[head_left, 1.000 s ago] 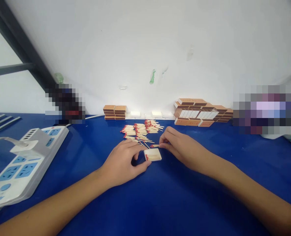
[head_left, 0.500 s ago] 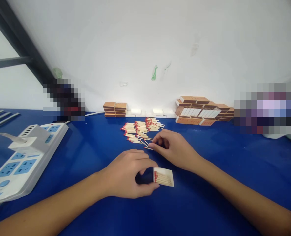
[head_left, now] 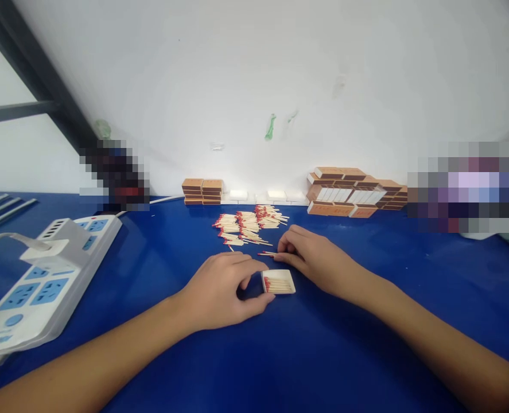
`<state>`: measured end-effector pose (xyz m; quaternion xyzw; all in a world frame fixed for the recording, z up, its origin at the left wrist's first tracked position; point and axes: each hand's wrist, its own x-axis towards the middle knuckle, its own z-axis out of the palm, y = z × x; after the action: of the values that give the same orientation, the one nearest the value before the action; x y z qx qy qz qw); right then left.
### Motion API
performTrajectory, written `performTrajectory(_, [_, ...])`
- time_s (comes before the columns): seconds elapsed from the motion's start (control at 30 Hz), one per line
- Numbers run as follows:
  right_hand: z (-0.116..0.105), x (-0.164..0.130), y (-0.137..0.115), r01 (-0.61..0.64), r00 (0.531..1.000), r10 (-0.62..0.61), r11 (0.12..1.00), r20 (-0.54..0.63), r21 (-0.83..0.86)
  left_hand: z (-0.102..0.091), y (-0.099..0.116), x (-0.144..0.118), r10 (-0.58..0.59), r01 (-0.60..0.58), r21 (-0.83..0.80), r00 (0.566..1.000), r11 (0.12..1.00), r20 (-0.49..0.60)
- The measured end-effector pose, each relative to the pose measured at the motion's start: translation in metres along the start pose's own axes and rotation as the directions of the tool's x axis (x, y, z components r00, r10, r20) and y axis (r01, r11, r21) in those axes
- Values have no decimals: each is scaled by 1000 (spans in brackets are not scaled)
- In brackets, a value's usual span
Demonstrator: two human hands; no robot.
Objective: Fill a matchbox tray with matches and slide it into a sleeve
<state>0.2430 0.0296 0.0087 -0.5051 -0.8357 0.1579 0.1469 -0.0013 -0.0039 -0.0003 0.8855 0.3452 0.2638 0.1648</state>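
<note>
Head view: left hand (head_left: 224,289) rests on the blue table (head_left: 323,355), thumb and forefinger curled loosely against the left end of a small white matchbox tray (head_left: 279,282), steadying it rather than gripping it. The tray lies flat, open side up, partly filled with matches, red heads toward the left hand. Right hand (head_left: 318,261) sits just behind the tray, fingertips pinched on a few loose matches (head_left: 266,253) lying on the table surface; whether they are lifted clear cannot be told.

Beyond the hands, toward the far edge, a spread pile of matches (head_left: 248,225) lies near the middle. Against the wall stand a small stack of brown boxes (head_left: 201,192) and, further right, a larger stack of boxes (head_left: 353,198) with white trays between. A white power strip (head_left: 43,281) occupies the left edge.

Risk, as judged: the tray is light and held only at one end; a push from the right hand could skid or tip it and spill matches. Pinched matches may slip, or enter with heads reversed.
</note>
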Motion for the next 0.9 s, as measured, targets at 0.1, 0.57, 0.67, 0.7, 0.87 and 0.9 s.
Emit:
performTrajectory(0.1, [-7, -3, 7, 17, 999, -17, 1000, 44, -9, 1, -2, 0, -18, 18, 8, 1000, 1000, -25])
performTrajectory(0.57, [6, -2, -5, 66, 997, -66, 998, -51, -8, 2, 1, 1, -11, 11, 10, 1000, 1000, 8])
performTrajectory(0.67, [8, 1, -7, 52, 997, -51, 998, -49, 22, 3, -1, 1, -11, 11, 9, 1000, 1000, -1])
performTrajectory(0.7, [8, 2, -8, 40, 999, -40, 999, -34, 22, 3, -1, 2, -18, 18, 9, 1000, 1000, -5])
performTrajectory(0.87, [3, 3, -9, -4, 999, 6, 999, 45, -42, 2, -2, 3, -83, 83, 28, 996, 996, -24])
performTrajectory(0.9, [2, 3, -8, -4, 998, 7, 999, 56, -48, 1, -2, 3, -95, 95, 31, 995, 995, -27])
